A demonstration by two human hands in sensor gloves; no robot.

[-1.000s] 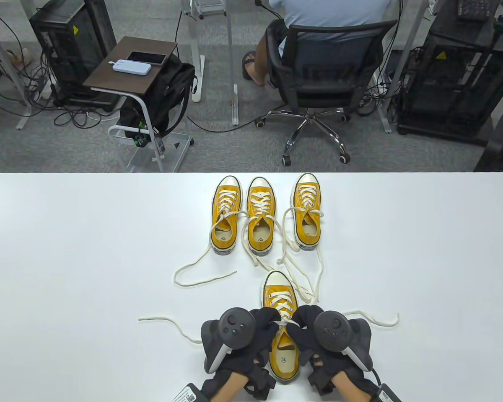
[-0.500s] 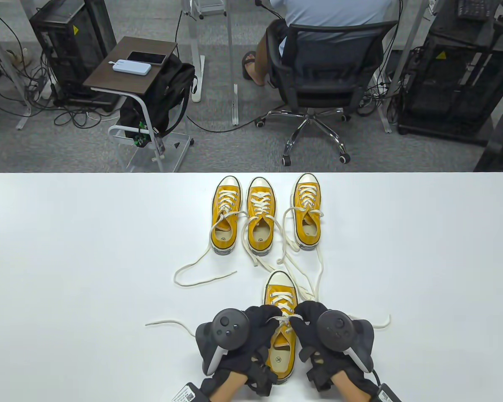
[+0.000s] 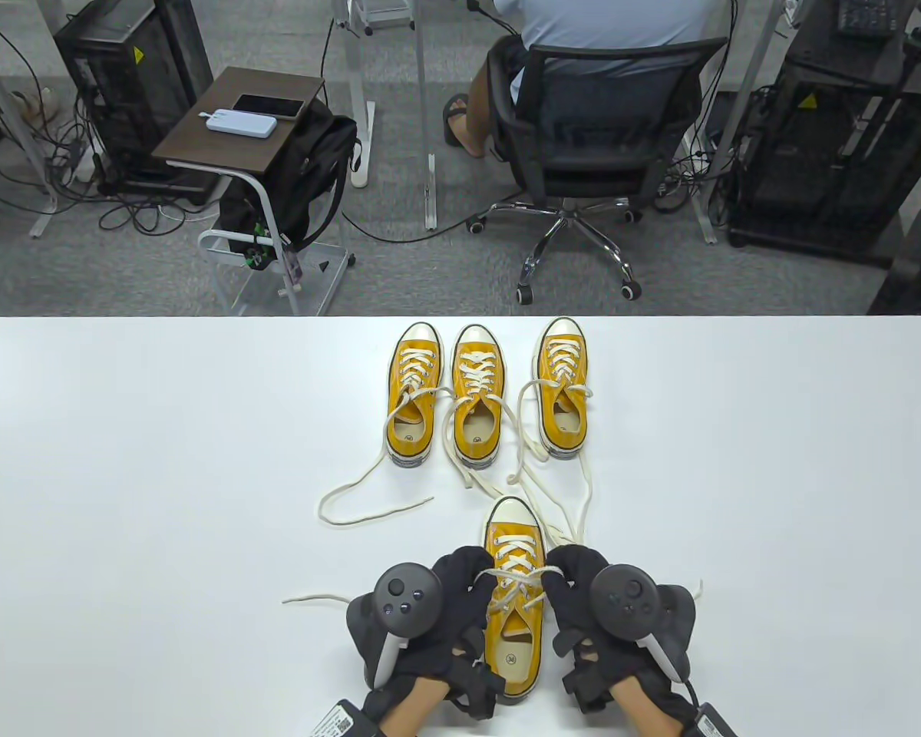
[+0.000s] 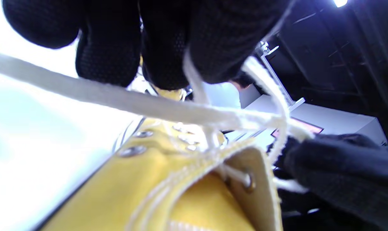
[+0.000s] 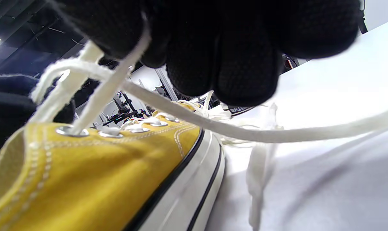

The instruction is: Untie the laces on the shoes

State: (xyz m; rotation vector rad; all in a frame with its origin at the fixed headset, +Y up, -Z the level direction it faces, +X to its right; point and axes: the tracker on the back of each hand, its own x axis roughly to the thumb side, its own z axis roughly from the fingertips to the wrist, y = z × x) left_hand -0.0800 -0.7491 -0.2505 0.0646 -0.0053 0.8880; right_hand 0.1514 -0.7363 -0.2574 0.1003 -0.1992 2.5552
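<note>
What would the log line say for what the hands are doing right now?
step: untying near shoe | left hand: pinches lace | right hand: pinches lace | far three shoes: laces loose

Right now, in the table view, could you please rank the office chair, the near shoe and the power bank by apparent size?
1. office chair
2. near shoe
3. power bank
The chair and power bank sit farther away, so only apparent size counts.

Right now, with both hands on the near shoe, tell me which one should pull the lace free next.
Either, probably both. The left hand and right hand each pinch the lace on their own side of the near shoe, equally close, so pulling apart suits.
</note>
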